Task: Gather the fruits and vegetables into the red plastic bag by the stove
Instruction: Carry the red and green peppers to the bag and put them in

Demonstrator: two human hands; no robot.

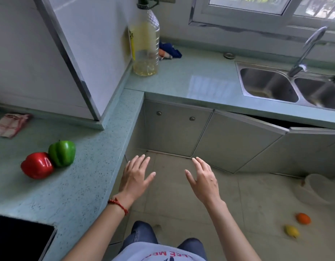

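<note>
A red bell pepper [37,165] and a green bell pepper [62,153] lie touching each other on the pale green counter [83,181] at the left. On the floor at the lower right rest an orange fruit [303,218] and a yellow lemon [292,231]. My left hand [137,176] hovers just off the counter's edge, fingers spread, holding nothing. My right hand [204,178] is beside it over the floor, also spread and empty. No red plastic bag is in view.
The black stove corner [19,240] shows at the bottom left. A large oil bottle [146,44] stands in the counter corner near a blue cloth [170,50]. A double steel sink [287,86] lies at the right. A clear container [317,187] sits on the floor; a cabinet door [238,140] hangs ajar.
</note>
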